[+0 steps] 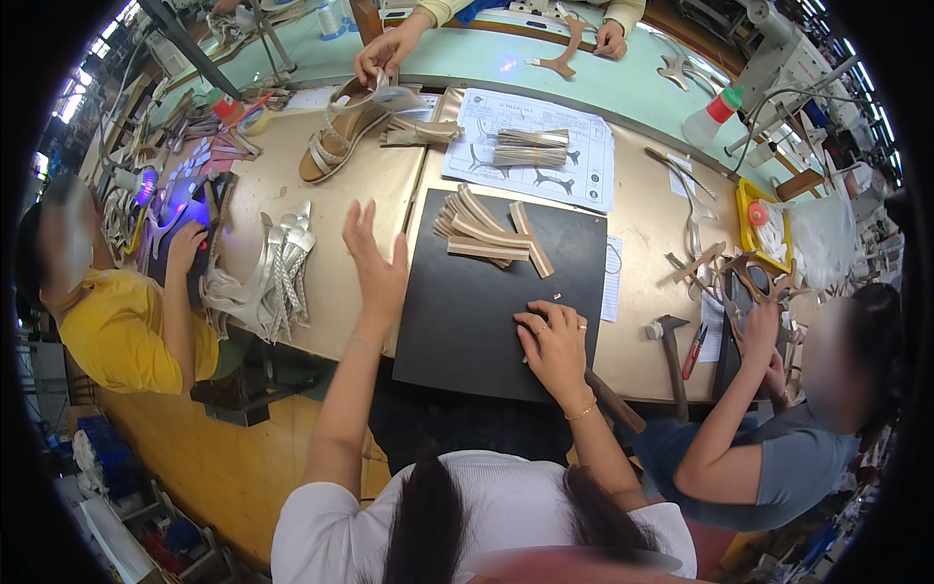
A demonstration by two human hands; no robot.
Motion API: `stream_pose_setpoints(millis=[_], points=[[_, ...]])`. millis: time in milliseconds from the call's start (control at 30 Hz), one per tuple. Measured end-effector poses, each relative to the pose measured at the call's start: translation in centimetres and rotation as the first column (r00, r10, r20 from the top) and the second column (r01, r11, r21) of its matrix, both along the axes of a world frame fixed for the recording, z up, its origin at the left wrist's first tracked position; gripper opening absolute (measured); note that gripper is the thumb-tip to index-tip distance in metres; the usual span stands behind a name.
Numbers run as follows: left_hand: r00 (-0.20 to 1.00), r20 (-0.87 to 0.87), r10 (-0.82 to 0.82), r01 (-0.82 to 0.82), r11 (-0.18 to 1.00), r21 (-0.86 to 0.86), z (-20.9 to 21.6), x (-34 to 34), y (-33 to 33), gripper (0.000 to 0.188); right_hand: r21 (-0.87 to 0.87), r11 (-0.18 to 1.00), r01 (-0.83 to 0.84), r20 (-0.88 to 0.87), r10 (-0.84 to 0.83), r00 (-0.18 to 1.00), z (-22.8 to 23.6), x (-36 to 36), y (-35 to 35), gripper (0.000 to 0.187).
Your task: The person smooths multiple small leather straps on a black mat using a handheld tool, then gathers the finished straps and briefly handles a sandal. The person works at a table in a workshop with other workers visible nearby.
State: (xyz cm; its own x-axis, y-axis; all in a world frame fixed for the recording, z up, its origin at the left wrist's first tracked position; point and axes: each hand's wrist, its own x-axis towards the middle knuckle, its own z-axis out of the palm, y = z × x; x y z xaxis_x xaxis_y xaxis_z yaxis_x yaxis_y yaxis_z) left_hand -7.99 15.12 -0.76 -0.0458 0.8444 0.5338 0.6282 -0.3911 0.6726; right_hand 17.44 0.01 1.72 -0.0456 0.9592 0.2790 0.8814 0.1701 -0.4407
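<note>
My left hand [377,268] is raised over the left edge of a black mat [486,331], fingers spread, nothing in it. On the mat's right side rests my right hand [556,348], its fingers curled down. A small pale tip shows by the thumb; what it belongs to is hidden. Just beyond the fingertips lies a tiny light scrap [556,296]. Several brown-and-cream strips [477,226] are heaped on the mat's far part, and a single strip [531,239] lies at their right. A wooden handle [615,401] sticks out beside my right wrist.
Beyond the mat, bundled strips [531,148] lie on a printed drawing sheet [593,180]. A co-worker's hand [389,51] holds a sandal [336,141] across the table. A hammer [671,355] and red cutter [694,352] lie right. Co-workers sit at both sides; silver straps [277,263] lie left.
</note>
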Motion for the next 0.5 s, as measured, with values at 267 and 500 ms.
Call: stream_pose_setpoints(millis=[267,500], points=[[0.857,-0.468,0.214,-0.201,0.976,0.078,2.0,-5.3,14.0,0.075,0.038,0.999,0.031,0.029,-0.032,0.999,0.1,-0.4,0.1,0.016],[0.626,-0.743,0.238,-0.326,0.945,0.028,3.5,-6.9,22.4,0.052,0.077,0.996,0.042,0.042,-0.045,0.998,-0.1,-0.5,0.1,0.015]])
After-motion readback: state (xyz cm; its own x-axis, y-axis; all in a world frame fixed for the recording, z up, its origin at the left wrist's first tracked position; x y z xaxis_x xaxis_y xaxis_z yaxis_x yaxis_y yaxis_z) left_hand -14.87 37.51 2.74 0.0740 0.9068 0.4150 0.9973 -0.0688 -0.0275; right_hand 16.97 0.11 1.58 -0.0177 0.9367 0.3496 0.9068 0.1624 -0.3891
